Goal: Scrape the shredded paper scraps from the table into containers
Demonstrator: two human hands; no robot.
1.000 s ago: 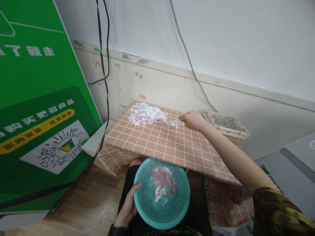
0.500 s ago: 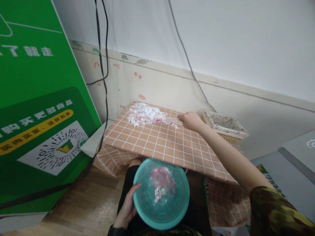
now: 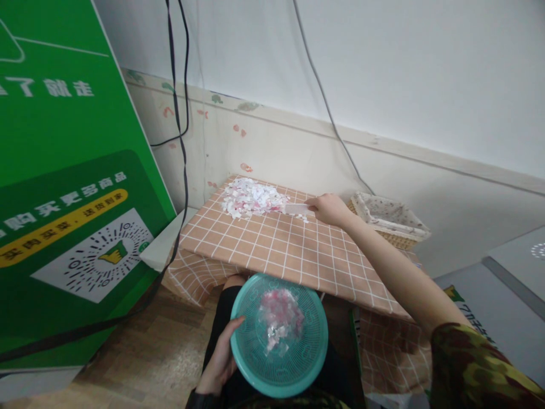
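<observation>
Since the earlier frame, little has moved: the right hand (image 3: 327, 208) has edged slightly left toward the pile of paper scraps (image 3: 252, 198), upper centre of the frame. Its arm stretches fully across the checked bench (image 3: 281, 250), fingers closed on a small pale scraper (image 3: 297, 209) whose tip reaches the pile's right edge. Low in the frame, the left hand (image 3: 221, 358) grips the left rim of the teal basket (image 3: 279, 335), which holds pink and white scraps.

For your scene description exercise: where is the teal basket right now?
The teal basket is low in the head view, below the table's near edge, held by the left hand.
</observation>
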